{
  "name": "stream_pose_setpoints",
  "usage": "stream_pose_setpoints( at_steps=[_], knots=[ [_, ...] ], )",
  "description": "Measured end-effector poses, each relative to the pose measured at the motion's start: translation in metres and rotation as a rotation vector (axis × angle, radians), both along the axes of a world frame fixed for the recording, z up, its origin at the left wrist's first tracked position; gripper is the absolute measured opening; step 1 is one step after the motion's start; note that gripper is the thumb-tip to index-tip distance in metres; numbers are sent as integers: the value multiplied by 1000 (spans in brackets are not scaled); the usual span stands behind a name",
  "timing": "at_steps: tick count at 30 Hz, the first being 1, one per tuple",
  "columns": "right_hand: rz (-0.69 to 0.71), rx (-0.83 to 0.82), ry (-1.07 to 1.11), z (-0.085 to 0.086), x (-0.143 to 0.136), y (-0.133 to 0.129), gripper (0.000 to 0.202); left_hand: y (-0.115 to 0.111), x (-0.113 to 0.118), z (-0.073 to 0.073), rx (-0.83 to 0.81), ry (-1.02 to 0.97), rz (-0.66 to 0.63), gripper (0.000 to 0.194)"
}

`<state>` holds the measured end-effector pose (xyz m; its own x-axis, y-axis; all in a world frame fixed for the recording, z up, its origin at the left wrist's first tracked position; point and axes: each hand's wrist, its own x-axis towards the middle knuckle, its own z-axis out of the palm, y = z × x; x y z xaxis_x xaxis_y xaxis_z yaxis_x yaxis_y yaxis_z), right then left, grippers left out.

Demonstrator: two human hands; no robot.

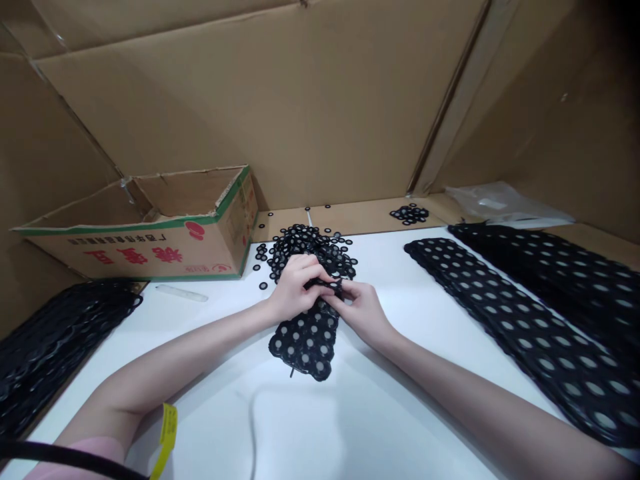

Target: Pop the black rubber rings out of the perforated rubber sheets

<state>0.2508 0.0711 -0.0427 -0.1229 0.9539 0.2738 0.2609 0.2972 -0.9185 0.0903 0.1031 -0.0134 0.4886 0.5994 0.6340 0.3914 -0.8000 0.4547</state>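
A short black strip with rows of pale round spots [306, 340] lies on the white table in front of me. Its far end is raised and pinched between both hands. My left hand [299, 288] closes on this end from the left, thumb and forefinger together. From the right, my right hand [363, 308] grips the same end, its fingertips close to the left ones. The exact spot between the fingertips is partly hidden. Just beyond the hands is a heap of small black discs with pale centres [300, 241], several of them scattered around it.
An open cardboard box [150, 247] stands at left, a white pen [181, 293] before it. Stacked black strips [60, 340] lie far left; long spotted strips [505, 313] lie right. A small disc pile [410, 213] and clear plastic bag [505, 203] sit by the cardboard wall [300, 113].
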Motion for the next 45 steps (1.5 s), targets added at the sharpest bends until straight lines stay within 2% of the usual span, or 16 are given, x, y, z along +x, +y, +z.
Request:
stream_pose_setpoints(
  at_steps=[5,9,13,17,19,21,23,25,27,30,33,37,41,43,45],
  knots=[
    [-31,0,-34,-1,0,1,41,5,-4,6,-10,-17,-46,20],
    [-17,0,-35,-2,-2,1,42,6,-2,9,-22,-77,-28,23],
    [6,17,-50,0,-2,1,42,7,0,15,-166,-133,-17,30],
    [54,0,-14,2,-2,2,38,10,-1,20,-445,-335,24,27],
    [71,-29,6,0,-3,3,30,17,-4,25,-518,-464,63,21],
    [70,-69,32,-3,-4,3,20,30,-9,34,-503,-601,110,17],
    [54,-101,54,-5,-5,4,14,46,-16,45,-400,-716,158,16],
    [45,-98,66,-6,-5,4,14,63,-22,52,-250,-670,185,15],
    [56,-75,72,-6,-4,4,17,77,-26,51,-161,-494,208,12],
    [79,-62,80,-5,-2,5,20,90,-29,36,-117,-225,275,9],
    [103,-71,94,-6,0,5,20,95,-34,20,-168,-80,295,17],
    [111,-89,135,-6,1,6,21,82,-42,16,-157,-103,252,26],
    [114,-160,271,-3,1,7,24,47,-43,17,-53,-192,165,24],
    [107,-206,361,-2,2,6,25,29,-40,13,-6,-110,69,24],
    [90,-243,442,0,3,6,27,17,-35,7,56,8,-57,33]
  ],
)
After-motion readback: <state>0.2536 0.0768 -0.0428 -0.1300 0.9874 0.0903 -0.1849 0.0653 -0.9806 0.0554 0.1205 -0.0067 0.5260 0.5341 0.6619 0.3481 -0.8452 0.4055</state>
